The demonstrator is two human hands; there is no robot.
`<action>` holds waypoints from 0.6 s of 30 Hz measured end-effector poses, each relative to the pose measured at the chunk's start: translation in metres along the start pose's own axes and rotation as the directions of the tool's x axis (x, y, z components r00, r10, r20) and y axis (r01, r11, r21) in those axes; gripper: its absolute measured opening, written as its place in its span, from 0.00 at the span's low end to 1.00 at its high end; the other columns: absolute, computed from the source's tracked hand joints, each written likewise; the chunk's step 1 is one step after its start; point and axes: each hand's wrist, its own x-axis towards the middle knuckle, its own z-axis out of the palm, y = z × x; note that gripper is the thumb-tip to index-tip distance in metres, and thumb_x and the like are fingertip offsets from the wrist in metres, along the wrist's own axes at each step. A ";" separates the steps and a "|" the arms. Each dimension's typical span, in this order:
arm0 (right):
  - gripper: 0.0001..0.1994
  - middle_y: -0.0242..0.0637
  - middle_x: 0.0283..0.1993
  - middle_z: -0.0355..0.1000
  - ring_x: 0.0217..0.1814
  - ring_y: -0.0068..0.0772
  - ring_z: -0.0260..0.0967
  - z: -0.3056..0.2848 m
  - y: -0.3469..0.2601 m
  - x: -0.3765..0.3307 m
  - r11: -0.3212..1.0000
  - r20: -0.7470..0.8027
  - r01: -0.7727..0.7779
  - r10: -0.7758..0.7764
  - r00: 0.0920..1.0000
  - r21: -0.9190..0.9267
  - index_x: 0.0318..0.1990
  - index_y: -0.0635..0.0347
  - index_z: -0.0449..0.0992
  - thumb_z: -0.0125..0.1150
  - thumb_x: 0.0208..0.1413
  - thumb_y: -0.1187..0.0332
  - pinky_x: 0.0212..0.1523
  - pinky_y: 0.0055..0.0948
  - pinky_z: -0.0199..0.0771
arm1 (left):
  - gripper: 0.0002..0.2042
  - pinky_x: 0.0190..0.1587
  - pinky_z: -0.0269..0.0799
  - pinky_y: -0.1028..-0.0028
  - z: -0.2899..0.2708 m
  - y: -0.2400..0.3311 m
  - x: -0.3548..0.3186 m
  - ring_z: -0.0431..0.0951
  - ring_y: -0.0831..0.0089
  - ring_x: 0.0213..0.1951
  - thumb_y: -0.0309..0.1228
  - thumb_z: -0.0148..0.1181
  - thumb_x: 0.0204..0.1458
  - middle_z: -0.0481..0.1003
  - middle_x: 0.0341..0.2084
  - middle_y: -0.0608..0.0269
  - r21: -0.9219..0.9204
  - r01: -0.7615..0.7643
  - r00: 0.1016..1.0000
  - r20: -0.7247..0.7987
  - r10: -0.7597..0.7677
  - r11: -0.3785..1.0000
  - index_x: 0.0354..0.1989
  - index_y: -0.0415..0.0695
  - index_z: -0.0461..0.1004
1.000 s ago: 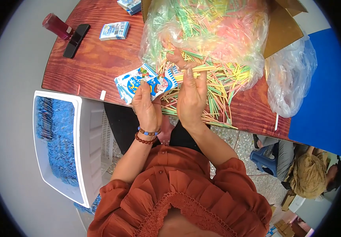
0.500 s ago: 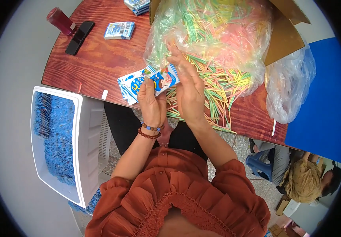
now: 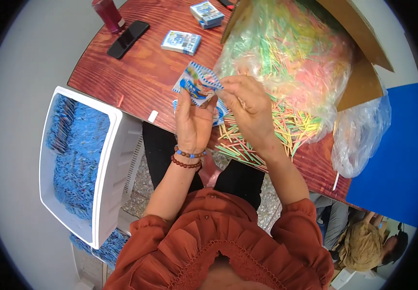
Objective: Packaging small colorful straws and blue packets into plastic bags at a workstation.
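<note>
In my left hand [image 3: 193, 123] is a small blue-and-white printed packet [image 3: 198, 89], gripped between thumb and fingers and tilted up above the table's near edge. My right hand [image 3: 253, 108] is closed in a pinch at the packet's right edge. Whether a thin stick is also between those fingertips, I cannot tell. More blue-and-white packets [image 3: 220, 115] show behind my left fingers, partly hidden by them. Just right of the packets, thin pastel sticks [image 3: 286, 123] in green, yellow and pink lie in a loose heap under my right wrist.
A cardboard box [image 3: 363, 87] with a clear bag [image 3: 238, 53] of sticks stands behind. Packet stacks [image 3: 181, 42], a phone [image 3: 128, 39] and a red bottle [image 3: 107, 15] lie farther left. A white bin [image 3: 114, 130] of small blue pieces is at left; another person [image 3: 363, 244] sits lower right.
My right hand has gone from outstretched fingers to a pinch at the packet's edge. The upper packet is now tilted up, apart from those below. The whole view has shifted.
</note>
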 end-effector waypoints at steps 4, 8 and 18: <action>0.05 0.36 0.32 0.74 0.35 0.26 0.72 0.007 0.010 0.031 0.999 0.091 -0.023 0.020 0.996 0.034 0.35 0.67 0.76 0.60 0.54 0.74 0.36 0.24 0.69 | 0.15 0.61 0.65 0.60 0.003 0.028 0.014 0.72 0.65 0.54 0.36 0.46 0.65 0.73 0.51 0.58 0.029 -0.029 1.000 -0.001 0.029 0.999 0.53 0.40 0.68; 0.05 0.29 0.30 0.73 0.31 0.12 0.67 0.034 -0.009 0.052 0.858 0.227 -0.334 0.262 0.938 0.391 0.35 0.65 0.76 0.60 0.57 0.71 0.33 0.17 0.67 | 0.15 0.62 0.64 0.59 0.000 0.045 0.023 0.72 0.65 0.54 0.34 0.47 0.64 0.73 0.52 0.57 0.041 -0.066 0.997 0.038 0.064 0.997 0.54 0.39 0.68; 0.10 0.38 0.30 0.78 0.30 0.26 0.76 0.111 0.111 0.144 0.942 0.305 -0.336 0.314 0.899 0.021 0.36 0.68 0.76 0.59 0.57 0.68 0.36 0.29 0.73 | 0.17 0.58 0.67 0.66 -0.030 0.066 0.016 0.69 0.65 0.57 0.29 0.49 0.63 0.67 0.56 0.51 0.499 -0.373 0.882 -0.072 0.466 0.782 0.58 0.35 0.64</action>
